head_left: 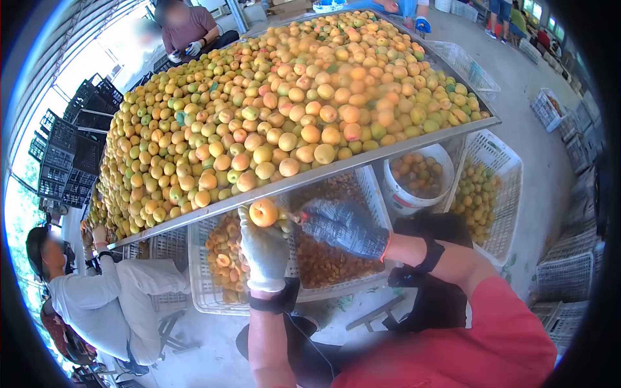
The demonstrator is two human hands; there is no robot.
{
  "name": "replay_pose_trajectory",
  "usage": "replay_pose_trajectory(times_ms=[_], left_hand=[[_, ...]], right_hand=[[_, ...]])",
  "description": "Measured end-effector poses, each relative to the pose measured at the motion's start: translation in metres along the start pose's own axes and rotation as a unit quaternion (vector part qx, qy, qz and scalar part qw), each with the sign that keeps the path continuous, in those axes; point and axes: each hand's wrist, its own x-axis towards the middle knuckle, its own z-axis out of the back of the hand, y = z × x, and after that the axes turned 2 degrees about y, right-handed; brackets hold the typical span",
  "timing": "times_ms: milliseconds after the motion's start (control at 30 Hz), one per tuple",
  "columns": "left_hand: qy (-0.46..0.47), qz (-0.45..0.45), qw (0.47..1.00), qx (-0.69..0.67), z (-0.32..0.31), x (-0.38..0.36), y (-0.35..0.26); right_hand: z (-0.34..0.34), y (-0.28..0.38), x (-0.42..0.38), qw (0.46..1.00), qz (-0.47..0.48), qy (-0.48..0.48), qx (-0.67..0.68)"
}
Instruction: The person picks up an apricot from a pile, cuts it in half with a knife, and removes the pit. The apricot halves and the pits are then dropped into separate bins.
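Note:
My left hand (262, 249), in a white glove, holds one orange apricot (263, 212) up at the metal table's front edge (362, 161). My right hand (343, 226), in a grey-blue glove, has its fingers curled, and their tips meet the apricot's right side. A small red tip shows there; I cannot tell what it is. Both hands hover over a white crate (200, 294) that holds halved apricots and brown pits.
The tilted table carries a deep heap of apricots (278, 97). Under it stand a white bucket (404, 197) of fruit and a second white crate (504, 161) of apricots. One person sits at the left (103, 297), another at the far end (187, 32). Empty crates are stacked right and left.

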Motion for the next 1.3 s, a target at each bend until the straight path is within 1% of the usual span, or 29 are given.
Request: replay_pose_trajectory(times_ms=[33, 67, 100, 133, 167, 200, 233, 300, 333, 367, 433, 567, 633, 667, 733, 767, 833, 867, 933, 967, 1033, 1067, 1100, 1133, 1167, 1200, 1233, 1267, 1300], left_hand=[[-0.034, 0.001, 0.999, 0.019, 0.004, -0.004, 0.001], [-0.044, -0.038, 0.987, 0.150, 0.006, -0.009, 0.003], [-0.041, -0.036, 0.988, 0.145, 0.007, -0.012, 0.003], [-0.061, -0.014, 0.991, 0.114, 0.007, -0.015, 0.003], [-0.081, 0.009, 0.993, 0.083, 0.007, -0.018, 0.004], [-0.111, 0.008, 0.988, 0.103, -0.001, -0.022, 0.005], [-0.106, 0.013, 0.989, 0.099, 0.000, -0.023, 0.006], [-0.095, -0.017, 0.989, 0.109, 0.003, -0.023, 0.009], [-0.101, -0.107, 0.937, 0.317, 0.024, -0.020, 0.019], [-0.099, -0.108, 0.938, 0.315, 0.035, -0.015, 0.024], [-0.090, -0.140, 0.975, 0.147, 0.046, -0.013, 0.027], [-0.048, -0.124, 0.978, 0.163, 0.023, -0.033, 0.015], [-0.062, -0.042, 0.992, 0.102, 0.010, -0.042, 0.008], [-0.063, -0.044, 0.992, 0.100, 0.011, -0.045, 0.009], [-0.052, -0.088, 0.979, 0.175, 0.017, -0.048, 0.012], [-0.052, -0.088, 0.979, 0.175, 0.014, -0.053, 0.010], [-0.058, -0.045, 0.964, 0.256, 0.007, -0.062, 0.002], [-0.055, -0.044, 0.964, 0.258, 0.013, -0.061, 0.006], [-0.050, -0.088, 0.972, 0.213, 0.026, -0.051, 0.016], [-0.045, -0.088, 0.972, 0.213, 0.023, -0.051, 0.014], [-0.015, -0.117, 0.947, 0.298, 0.019, -0.051, 0.007], [0.047, -0.109, 0.947, 0.297, 0.025, -0.048, -0.002], [0.063, -0.077, 0.983, 0.155, 0.017, -0.051, -0.010], [0.043, -0.090, 0.982, 0.163, 0.006, -0.058, -0.017], [0.022, -0.103, 0.980, 0.171, -0.008, -0.064, -0.024], [0.068, -0.127, 0.974, 0.175, 0.004, -0.059, -0.024], [0.069, -0.120, 0.974, 0.180, 0.001, -0.061, -0.028], [0.077, -0.109, 0.977, 0.168, 0.008, -0.059, -0.029], [0.083, -0.097, 0.979, 0.157, 0.015, -0.057, -0.027]], right_hand=[[-0.007, 0.001, -0.006, 1.000, 0.001, 0.003, -0.005], [-0.014, 0.003, -0.013, 1.000, -0.015, 0.000, -0.003], [-0.021, 0.004, -0.019, 0.999, -0.032, -0.005, -0.001], [-0.026, 0.005, -0.024, 0.998, -0.053, -0.010, 0.036], [-0.033, 0.005, -0.027, 0.998, -0.057, -0.012, 0.030], [-0.042, 0.005, -0.029, 0.989, -0.122, -0.033, 0.081], [-0.048, 0.006, -0.030, 0.973, -0.184, -0.056, 0.130], [-0.054, 0.017, -0.032, 0.974, -0.196, -0.072, 0.091], [-0.057, 0.022, -0.033, 0.973, -0.205, -0.084, 0.060], [-0.059, 0.024, -0.035, 0.973, -0.205, -0.085, 0.057], [-0.064, 0.028, -0.040, 0.981, -0.145, -0.121, 0.048], [-0.074, 0.025, -0.049, 0.985, -0.103, -0.135, 0.022], [-0.077, 0.027, -0.051, 0.983, -0.130, -0.130, 0.023], [-0.078, 0.026, -0.053, 0.983, -0.129, -0.128, 0.021], [-0.080, 0.024, -0.056, 0.983, -0.132, -0.124, 0.021], [-0.080, 0.026, -0.056, 0.983, -0.132, -0.123, 0.021], [-0.076, 0.031, -0.053, 0.968, -0.223, -0.079, 0.087], [-0.075, 0.034, -0.053, 0.967, -0.224, -0.082, 0.088], [-0.073, 0.041, -0.051, 0.962, -0.242, -0.072, 0.108], [-0.073, 0.043, -0.050, 0.962, -0.240, -0.076, 0.106], [-0.072, 0.047, -0.047, 0.955, -0.244, -0.091, 0.143], [-0.070, 0.050, -0.043, 0.955, -0.242, -0.097, 0.142], [-0.065, 0.054, -0.037, 0.945, -0.280, -0.070, 0.152], [-0.061, 0.056, -0.033, 0.934, -0.317, -0.045, 0.161], [-0.063, 0.055, -0.033, 0.949, -0.265, -0.055, 0.162], [-0.067, 0.052, -0.032, 0.964, -0.221, -0.066, 0.132], [-0.069, 0.051, -0.030, 0.976, -0.176, -0.075, 0.101], [-0.068, 0.061, -0.027, 0.973, -0.201, -0.065, 0.097], [-0.068, 0.067, -0.023, 0.972, -0.203, -0.069, 0.096]])
